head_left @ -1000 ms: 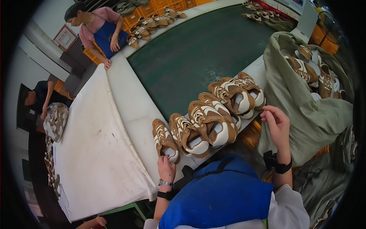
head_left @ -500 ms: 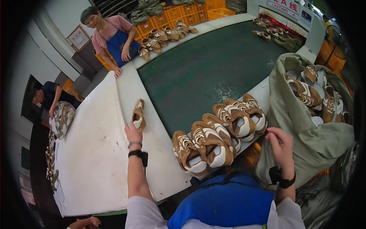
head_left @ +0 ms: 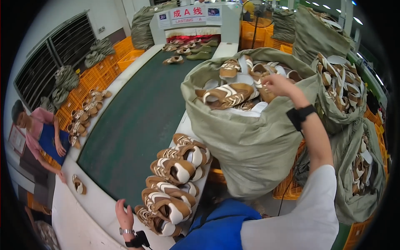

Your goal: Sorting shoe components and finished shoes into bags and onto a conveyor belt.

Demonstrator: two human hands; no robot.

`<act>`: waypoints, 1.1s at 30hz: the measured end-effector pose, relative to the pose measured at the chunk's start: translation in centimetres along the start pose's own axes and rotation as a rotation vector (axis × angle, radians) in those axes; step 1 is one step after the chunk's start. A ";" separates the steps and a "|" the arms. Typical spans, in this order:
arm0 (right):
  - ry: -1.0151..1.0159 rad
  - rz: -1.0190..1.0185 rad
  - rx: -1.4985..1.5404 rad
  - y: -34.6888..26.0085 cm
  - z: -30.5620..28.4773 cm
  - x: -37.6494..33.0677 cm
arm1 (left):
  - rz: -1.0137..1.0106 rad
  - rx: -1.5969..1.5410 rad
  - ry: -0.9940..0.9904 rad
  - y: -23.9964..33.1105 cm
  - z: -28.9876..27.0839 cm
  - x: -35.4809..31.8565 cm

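Observation:
My right hand (head_left: pixel 278 85) reaches into a large grey-green sack (head_left: pixel 246 146) at the right. Its fingers are curled closed at a brown sneaker (head_left: pixel 262 74) with white trim, among several other shoes there. Part of the grip is hidden by the hand itself. My left hand (head_left: pixel 124 215) is at the near edge of the table, fingers apart and holding nothing. Just right of it stands a row of brown-and-white sneakers (head_left: pixel 166 206) on the conveyor's white edge. A single sneaker (head_left: pixel 79 184) lies farther left, near a co-worker's hand (head_left: pixel 61 176).
A green conveyor belt (head_left: pixel 133 112) runs toward a machine opening (head_left: pixel 192 31) with shoes before it. A co-worker in a blue apron (head_left: pixel 49 139) stands left, beside more shoes (head_left: pixel 85 112) and orange crates (head_left: pixel 89 79). More filled sacks (head_left: pixel 339 83) stand at the right.
The view has swung right. My left hand has come off the single sneaker, which now lies farther from me. My right hand has moved from beside the shoe row up into the sack.

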State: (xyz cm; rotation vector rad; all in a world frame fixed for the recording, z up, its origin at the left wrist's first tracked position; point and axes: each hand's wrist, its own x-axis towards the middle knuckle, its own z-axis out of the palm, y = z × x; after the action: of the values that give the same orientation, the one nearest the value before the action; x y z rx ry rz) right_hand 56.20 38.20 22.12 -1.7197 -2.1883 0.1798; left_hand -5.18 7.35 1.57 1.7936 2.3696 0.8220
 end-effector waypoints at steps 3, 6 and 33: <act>-0.136 -0.075 -0.245 4.6 5.4 5.3 | 0.019 -0.063 0.013 3.3 -0.8 -0.2; -0.202 0.017 -0.229 -0.8 10.5 8.7 | 0.010 -0.041 0.040 4.3 -2.7 -1.9; 0.106 -0.271 0.398 -11.4 7.3 7.2 | 0.094 -0.091 0.142 13.4 -9.2 -6.2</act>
State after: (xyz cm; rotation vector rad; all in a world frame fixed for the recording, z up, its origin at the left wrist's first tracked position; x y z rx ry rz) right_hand 41.77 42.99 20.26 -1.1824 -2.1062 0.4126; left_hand 5.29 0.64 13.76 1.8814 2.3019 1.0855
